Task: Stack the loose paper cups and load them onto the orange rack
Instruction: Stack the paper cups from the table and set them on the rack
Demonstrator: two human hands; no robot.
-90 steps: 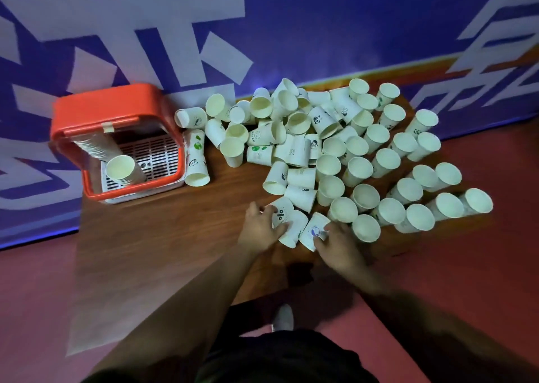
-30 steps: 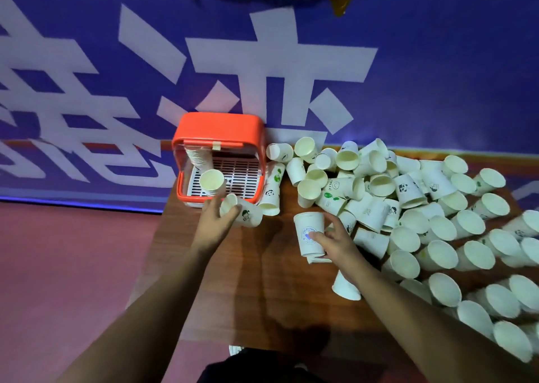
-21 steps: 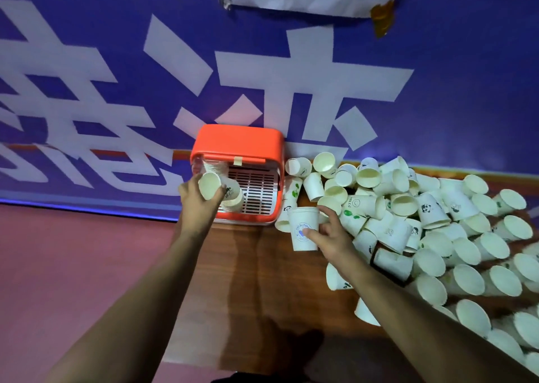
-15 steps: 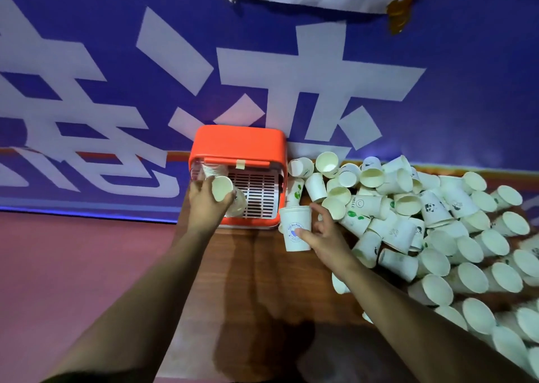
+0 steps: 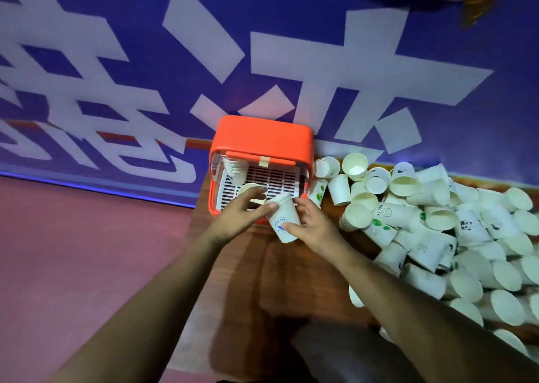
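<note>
The orange rack (image 5: 262, 137) stands at the table's far left corner, with a white grate (image 5: 277, 178) inside. A stack of paper cups (image 5: 234, 168) leans in its left side and another cup (image 5: 248, 188) lies on the grate. My right hand (image 5: 313, 226) grips an upright paper cup with a blue print (image 5: 284, 222) just in front of the rack. My left hand (image 5: 242, 212) is beside it with fingers spread over the rack's front edge; its thumb touches that cup's rim. A big pile of loose paper cups (image 5: 423, 216) covers the table's right side.
The brown wooden table (image 5: 291, 280) shows bare wood in front of the rack. A blue wall banner (image 5: 262, 61) with white characters rises right behind the rack and the pile. Pink floor (image 5: 87, 251) lies to the left of the table.
My left hand let go of its cups inside the rack and drew back to the front edge. My right hand carried the blue-print cup left, up to the rack and my left thumb.
</note>
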